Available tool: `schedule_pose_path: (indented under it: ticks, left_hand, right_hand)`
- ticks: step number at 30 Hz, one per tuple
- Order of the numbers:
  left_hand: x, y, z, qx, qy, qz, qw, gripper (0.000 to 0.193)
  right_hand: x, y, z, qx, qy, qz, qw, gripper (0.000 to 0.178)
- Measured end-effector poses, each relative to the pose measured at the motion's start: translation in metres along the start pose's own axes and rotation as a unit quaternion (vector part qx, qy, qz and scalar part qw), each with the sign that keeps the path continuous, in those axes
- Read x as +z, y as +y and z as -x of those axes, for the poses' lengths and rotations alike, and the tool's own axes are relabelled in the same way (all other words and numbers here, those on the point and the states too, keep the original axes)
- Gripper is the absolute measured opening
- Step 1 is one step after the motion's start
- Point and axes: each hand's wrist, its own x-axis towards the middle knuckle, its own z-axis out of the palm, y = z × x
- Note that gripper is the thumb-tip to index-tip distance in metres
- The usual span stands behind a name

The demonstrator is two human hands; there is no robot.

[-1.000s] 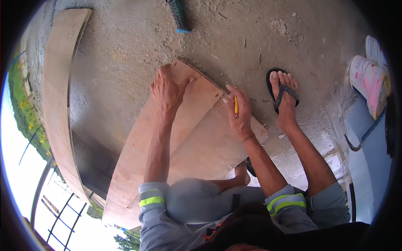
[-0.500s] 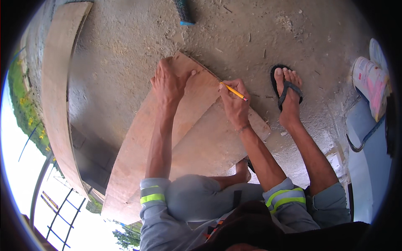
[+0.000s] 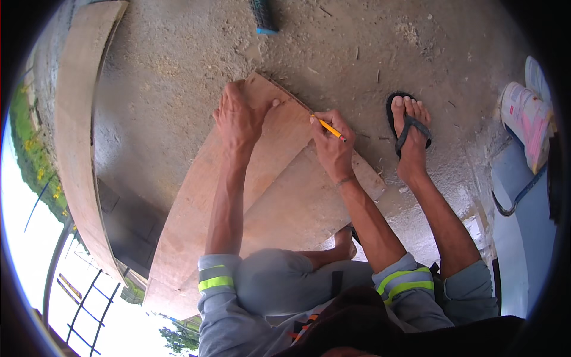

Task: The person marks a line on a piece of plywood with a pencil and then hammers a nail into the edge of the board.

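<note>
A pale brown plywood strip slants across the middle of the view, and a second plywood piece lies along its right side, seemingly beneath it. My left hand grips the strip near its far end. Its fingers curl at the left edge and its thumb stretches over the top face. At the strip's right edge, my right hand pinches a yellow pencil. The pencil's writing end meets the edge of the wood; its eraser end points right and toward me.
Another long plywood strip curves along the left. A dark tool handle with a blue end lies at the top. My sandalled foot rests on the gritty concrete floor. At the far right are a pink-and-white bag and a grey-blue surface.
My right hand and the pencil have shifted very slightly left along the board's edge. The left hand keeps its grip, and the view has moved a little.
</note>
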Motion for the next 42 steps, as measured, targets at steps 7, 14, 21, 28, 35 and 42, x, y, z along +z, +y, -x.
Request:
schedule_pose_path:
  ticks: [7,14,21,28,35,42]
  left_hand:
    - [0.0009,0.0014,0.0004,-0.004,0.001,0.0,1.0,0.079]
    - [0.0016,0.0005,-0.0003,0.001,0.006,0.003,1.0,0.077]
    - [0.0004,-0.0005,0.0002,0.002,0.003,0.003,1.0,0.078]
    - [-0.0006,0.0005,0.0001,0.001,0.001,0.009,1.0,0.077]
    - [-0.0013,0.0017,-0.0003,0.005,-0.001,0.008,1.0,0.075]
    - [-0.0018,0.0013,-0.0005,0.009,0.0,0.008,1.0,0.077]
  right_hand:
    - [0.0019,0.0031,0.0016,-0.016,0.014,-0.002,1.0,0.012]
    - [0.0034,0.0018,0.0015,0.019,0.023,-0.039,0.999,0.012]
    - [0.0011,0.0005,0.001,-0.001,0.007,-0.026,1.0,0.013]
    - [0.0002,0.0007,0.0023,-0.018,-0.011,-0.013,1.0,0.013]
    - [0.0017,-0.0011,0.0005,0.03,0.001,-0.048,0.998,0.013]
    - [-0.0007,0.0009,-0.0005,-0.011,-0.002,-0.015,1.0,0.013]
